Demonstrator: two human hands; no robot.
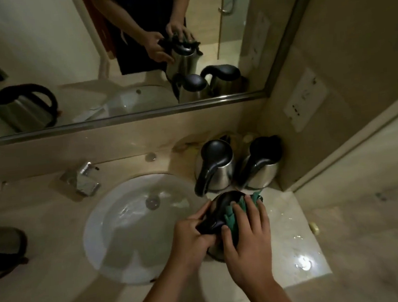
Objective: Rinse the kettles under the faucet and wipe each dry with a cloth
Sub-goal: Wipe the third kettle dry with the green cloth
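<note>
Shiny steel kettles, green cloth

Arrangement of kettles about the sink.
Held kettle right of the basin; two kettles behind it; faucet behind-left; another kettle far left.

Left hand: gripping kettle handle, fingers curling round it. Right hand: pressing green cloth against kettle, fingers spreading flat. Both forearms reaching in from below, converging.

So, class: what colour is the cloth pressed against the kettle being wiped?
Green cloth, seen best in the head view, under the right hand.
</note>
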